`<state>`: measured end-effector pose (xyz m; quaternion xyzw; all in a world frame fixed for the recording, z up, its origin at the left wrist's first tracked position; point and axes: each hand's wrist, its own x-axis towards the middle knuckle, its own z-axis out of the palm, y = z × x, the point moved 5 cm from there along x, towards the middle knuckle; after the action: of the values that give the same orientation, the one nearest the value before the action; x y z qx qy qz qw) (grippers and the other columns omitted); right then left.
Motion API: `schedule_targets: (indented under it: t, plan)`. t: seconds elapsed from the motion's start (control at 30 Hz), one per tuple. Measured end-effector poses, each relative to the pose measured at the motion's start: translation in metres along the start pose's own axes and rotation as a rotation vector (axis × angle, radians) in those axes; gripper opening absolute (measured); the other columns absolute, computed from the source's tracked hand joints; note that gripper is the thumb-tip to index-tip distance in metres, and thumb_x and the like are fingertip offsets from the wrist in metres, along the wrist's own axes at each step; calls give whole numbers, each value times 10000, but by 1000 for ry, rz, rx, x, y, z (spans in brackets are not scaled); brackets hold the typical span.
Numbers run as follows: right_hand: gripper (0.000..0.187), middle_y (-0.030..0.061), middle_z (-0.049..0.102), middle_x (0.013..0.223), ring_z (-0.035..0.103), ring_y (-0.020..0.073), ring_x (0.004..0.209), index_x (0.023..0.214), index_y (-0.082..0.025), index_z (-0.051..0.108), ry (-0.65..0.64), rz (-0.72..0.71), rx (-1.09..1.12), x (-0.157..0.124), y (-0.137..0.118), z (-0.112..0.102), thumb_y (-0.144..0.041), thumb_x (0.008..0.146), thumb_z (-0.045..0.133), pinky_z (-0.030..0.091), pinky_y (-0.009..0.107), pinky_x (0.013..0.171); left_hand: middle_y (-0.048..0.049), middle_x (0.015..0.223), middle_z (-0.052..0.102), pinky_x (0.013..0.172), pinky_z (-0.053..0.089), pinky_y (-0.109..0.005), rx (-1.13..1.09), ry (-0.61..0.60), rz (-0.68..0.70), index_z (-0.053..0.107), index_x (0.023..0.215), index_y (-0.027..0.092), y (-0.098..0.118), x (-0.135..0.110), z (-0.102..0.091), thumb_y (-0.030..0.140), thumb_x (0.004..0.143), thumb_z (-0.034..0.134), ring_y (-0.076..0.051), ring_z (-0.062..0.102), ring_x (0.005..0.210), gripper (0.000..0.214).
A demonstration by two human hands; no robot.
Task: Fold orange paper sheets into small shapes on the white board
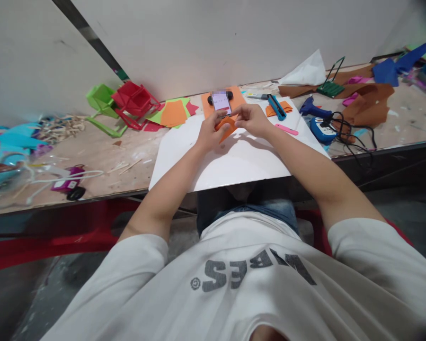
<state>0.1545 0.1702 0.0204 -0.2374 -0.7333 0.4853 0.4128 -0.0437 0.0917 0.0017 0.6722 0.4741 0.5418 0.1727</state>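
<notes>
Above the white board (234, 166), an orange piece of paper or felt (228, 130) is held between my two hands. My left hand (210, 131) is closed on its left side, with the thumb across the front. Fingers of my right hand (251, 119) pinch the upper right edge. Just beyond my hands, a phone (220, 103) with a lit screen stands propped on a black holder. Right of my right hand lie a blue stapler-like tool (277, 108), a folded orange piece (287, 108) and a pink cutter-like tool (286, 129).
At the right are a blue glue gun (315, 110), a blue-and-white device (323, 130) with black cables and brown sheets (367, 106). Left stand small red (135, 102) and green (102, 102) chair-shaped items, coloured sheets (173, 113) and a purple device (68, 180). A wall rises behind.
</notes>
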Motion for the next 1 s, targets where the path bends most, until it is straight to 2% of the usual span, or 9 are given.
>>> schedule_targets:
  t: [0.1, 0.2, 0.33, 0.5, 0.6, 0.77, 0.9, 1.0]
  plan:
    - [160, 26, 795, 848, 726, 241, 859, 933, -248, 843, 7, -6, -76, -2, 0, -1, -218, 847, 975, 692, 475, 967, -37, 909, 812, 765, 531, -344, 57, -13, -60, 866, 1071, 251, -2, -1, -1, 435, 1044, 964, -201, 717, 798, 210]
    - [181, 48, 784, 848, 673, 232, 837, 865, -237, 806, -18, -36, -142, -4, -2, 1, -298, 904, 972, 655, 461, 904, -2, 768, 717, 698, 444, -343, 74, -32, -89, 835, 906, 238, 1, -2, -1, 325, 1038, 959, -170, 610, 694, 201]
    - [256, 11, 682, 776, 571, 196, 783, 818, -240, 701, -46, -33, -248, -6, -4, 5, -275, 990, 888, 552, 401, 811, -1, 779, 718, 707, 446, -332, 47, -57, -100, 816, 872, 234, 7, -1, 1, 286, 1003, 987, -171, 618, 725, 222]
    - [269, -12, 642, 822, 557, 192, 826, 856, -250, 608, 87, -61, -371, -4, -8, -1, -155, 1043, 776, 481, 378, 853, -7, 834, 779, 709, 479, -306, 15, -48, -207, 799, 910, 228, 1, 4, -3, 300, 994, 995, -168, 672, 750, 224]
    - [332, -23, 593, 791, 528, 193, 821, 823, -256, 552, 82, -71, -394, -4, -9, -3, -151, 1080, 734, 428, 374, 836, -8, 802, 775, 697, 510, -294, -49, -12, -282, 770, 860, 221, -4, 6, -7, 291, 966, 1027, -158, 682, 723, 287]
    - [489, -53, 405, 675, 376, 169, 716, 710, -272, 426, -48, -53, -272, -9, -16, 4, -160, 1138, 635, 316, 364, 743, -22, 738, 774, 657, 525, -268, -140, -20, -311, 797, 807, 207, -3, 6, -10, 232, 972, 981, -134, 680, 658, 249]
    - [490, -54, 424, 641, 373, 149, 669, 676, -262, 448, -54, 13, -183, -11, -18, 5, -111, 1105, 632, 298, 344, 687, -25, 692, 753, 614, 524, -265, -142, -79, -323, 796, 763, 204, -1, 7, -14, 254, 961, 977, -135, 672, 613, 273]
    - [548, -59, 390, 643, 335, 139, 655, 672, -264, 427, -64, 8, -147, -12, -18, 6, -198, 1176, 632, 269, 338, 661, -17, 691, 753, 621, 541, -255, -141, -65, -319, 787, 759, 209, -1, 7, -15, 258, 906, 1004, -135, 678, 625, 267]
